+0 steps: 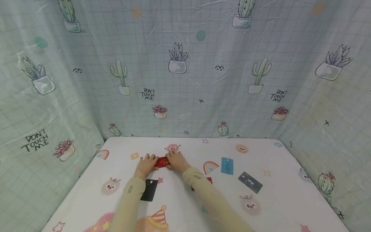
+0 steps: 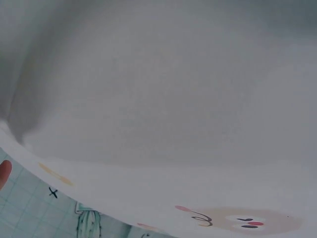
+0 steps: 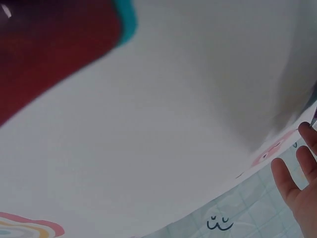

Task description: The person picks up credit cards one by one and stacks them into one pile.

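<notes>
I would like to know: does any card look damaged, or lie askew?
No damage shows. The grey VIP card lies diagonally, unlike the nearly straight blue VIP card; the red VIP card tilts only slightly.

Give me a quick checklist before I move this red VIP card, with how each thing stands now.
1. Left hand holds the red VIP card at its left end: ok.
2. Right hand holds its right end: ok.
3. Its whole face uncovered: not ok, both hands overlap it.
4. Black card free of the left sleeve: cannot tell; the sleeve overlaps it in the head view.
5. Partly hidden card fully visible: not ok, the right sleeve covers much of it.
6. Blue VIP card and gray VIP card apart: ok.
</notes>
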Demonstrator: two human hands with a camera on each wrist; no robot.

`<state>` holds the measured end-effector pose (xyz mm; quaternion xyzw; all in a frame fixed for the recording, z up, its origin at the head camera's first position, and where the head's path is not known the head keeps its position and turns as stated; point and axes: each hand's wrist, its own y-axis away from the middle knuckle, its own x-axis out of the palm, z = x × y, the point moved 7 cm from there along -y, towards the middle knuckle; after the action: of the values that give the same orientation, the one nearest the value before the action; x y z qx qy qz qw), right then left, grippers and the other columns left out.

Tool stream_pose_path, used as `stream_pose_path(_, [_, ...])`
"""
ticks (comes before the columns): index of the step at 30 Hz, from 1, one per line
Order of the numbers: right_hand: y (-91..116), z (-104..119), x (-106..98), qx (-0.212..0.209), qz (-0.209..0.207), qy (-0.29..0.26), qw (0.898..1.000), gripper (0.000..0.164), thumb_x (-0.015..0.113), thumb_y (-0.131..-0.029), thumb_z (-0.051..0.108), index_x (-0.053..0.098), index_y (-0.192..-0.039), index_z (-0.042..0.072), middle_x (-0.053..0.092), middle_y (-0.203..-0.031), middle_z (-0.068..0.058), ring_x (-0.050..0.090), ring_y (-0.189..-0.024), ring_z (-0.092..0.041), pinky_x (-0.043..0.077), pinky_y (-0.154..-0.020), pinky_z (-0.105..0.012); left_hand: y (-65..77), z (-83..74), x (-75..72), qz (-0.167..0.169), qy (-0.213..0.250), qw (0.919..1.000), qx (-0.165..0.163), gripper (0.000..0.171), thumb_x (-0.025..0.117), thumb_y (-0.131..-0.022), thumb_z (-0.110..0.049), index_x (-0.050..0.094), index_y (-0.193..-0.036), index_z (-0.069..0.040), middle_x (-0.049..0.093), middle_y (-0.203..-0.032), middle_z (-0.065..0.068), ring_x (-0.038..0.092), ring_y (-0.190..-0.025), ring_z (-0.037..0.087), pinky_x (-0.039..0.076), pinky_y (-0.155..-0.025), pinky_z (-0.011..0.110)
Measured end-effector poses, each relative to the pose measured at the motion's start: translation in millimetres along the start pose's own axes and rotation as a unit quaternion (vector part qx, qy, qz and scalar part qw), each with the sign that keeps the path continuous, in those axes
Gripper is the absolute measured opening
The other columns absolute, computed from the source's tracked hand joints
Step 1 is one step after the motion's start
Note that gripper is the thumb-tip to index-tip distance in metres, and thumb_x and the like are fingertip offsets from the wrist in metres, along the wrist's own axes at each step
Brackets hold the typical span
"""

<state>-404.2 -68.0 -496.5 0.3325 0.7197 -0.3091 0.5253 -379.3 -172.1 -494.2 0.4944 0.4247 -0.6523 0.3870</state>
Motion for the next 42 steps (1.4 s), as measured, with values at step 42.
stream_pose_path(42, [4.8,-1.1,-1.1,-0.007,-0.003,-0.007,1.000,0.055,0.046,-0.083,0.057,0.047,-0.125,0.023,0.045,-0.128,0.002,0.040,-0.120,-0.020,0.042,-0.092,-0.039,6.0,1.8,-1.2,-0.004,0.000,0.9999,0.016,0.056,0.056,-0.081,-0.047,0.051,-0.121,-0.009,0.054,-0.112,0.008,0.043,-0.098,0.026,0.038,-0.084,0.050])
